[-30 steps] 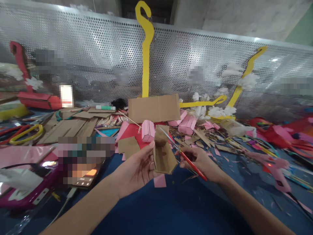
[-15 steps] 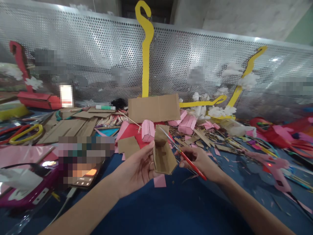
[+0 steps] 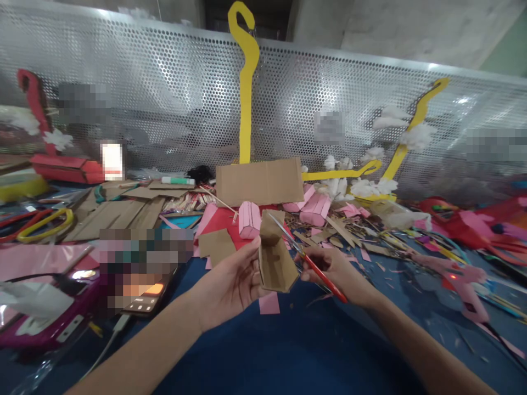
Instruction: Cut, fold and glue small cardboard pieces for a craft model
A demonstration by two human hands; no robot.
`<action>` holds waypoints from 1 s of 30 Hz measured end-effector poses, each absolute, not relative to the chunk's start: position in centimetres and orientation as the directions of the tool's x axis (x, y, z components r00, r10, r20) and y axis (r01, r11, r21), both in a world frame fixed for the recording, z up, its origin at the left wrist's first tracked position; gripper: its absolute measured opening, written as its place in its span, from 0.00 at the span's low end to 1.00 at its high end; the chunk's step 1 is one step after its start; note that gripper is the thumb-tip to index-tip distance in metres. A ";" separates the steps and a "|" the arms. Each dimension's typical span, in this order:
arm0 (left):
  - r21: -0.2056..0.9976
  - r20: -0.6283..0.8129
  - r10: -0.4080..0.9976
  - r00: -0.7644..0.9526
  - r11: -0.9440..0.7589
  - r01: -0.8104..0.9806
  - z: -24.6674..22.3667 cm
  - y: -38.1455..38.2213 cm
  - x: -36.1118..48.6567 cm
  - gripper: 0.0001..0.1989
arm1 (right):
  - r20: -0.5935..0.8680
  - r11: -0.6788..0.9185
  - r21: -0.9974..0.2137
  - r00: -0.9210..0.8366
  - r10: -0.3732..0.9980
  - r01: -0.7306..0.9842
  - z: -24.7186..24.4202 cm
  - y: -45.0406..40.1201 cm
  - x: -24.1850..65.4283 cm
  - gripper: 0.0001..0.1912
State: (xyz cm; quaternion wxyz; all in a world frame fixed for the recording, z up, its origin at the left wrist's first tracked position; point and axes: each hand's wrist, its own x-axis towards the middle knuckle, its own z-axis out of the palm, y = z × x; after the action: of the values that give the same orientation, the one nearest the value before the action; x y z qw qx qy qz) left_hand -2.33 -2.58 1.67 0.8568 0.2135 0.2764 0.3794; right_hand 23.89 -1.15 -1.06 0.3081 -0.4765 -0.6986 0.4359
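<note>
Far left, a red base (image 3: 61, 169) stands with its hooked upright (image 3: 35, 107) in place, looking well advanced. Now the left hand (image 3: 230, 280), fingers curled snugly round one side of a cardboard box (image 3: 280, 271), held up over the table (image 3: 329, 351): walls folded, flap standing, bare brown wherever it shows, so shaped but uncovered. Behind it, a pink box (image 3: 315, 210) already has its colour on. Then the scissors (image 3: 325, 277), handle gripped in the right hand's (image 3: 335, 271) closed fingers, blades slanting towards the flap; contact, I can't tell. Far right, a glue gun (image 3: 463, 282), light glowing.
</note>
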 end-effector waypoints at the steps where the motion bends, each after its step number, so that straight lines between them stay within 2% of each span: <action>1: 0.572 -0.304 0.765 0.568 0.623 -0.533 1.6 -2.6 -2.4 0.20 | 0.020 0.170 -0.901 -0.354 0.935 0.399 -1.1 -1.1 23.9 0.18; 13: 0.564 -0.292 0.750 0.593 0.636 -0.526 0.9 -2.3 -2.5 0.19 | 0.051 0.205 -0.888 -0.354 0.934 0.412 -1.2 -1.1 23.6 0.20; 23: 0.693 -0.166 0.764 0.623 0.540 -0.478 0.5 -2.6 -2.7 0.15 | 0.130 0.277 -0.873 -0.355 0.926 0.402 -1.6 -1.4 24.2 0.25; 30: 0.678 -0.218 0.757 0.616 0.572 -0.462 0.7 -2.8 -2.7 0.15 | 0.126 0.291 -0.882 -0.409 0.904 0.370 -1.0 -1.9 23.9 0.32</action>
State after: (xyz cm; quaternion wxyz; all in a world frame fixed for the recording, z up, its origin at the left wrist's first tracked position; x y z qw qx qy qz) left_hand -2.65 -2.75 0.74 0.8500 0.2924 0.2518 0.3586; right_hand 23.90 -1.93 -0.99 0.3270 -0.4341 -0.7338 0.4077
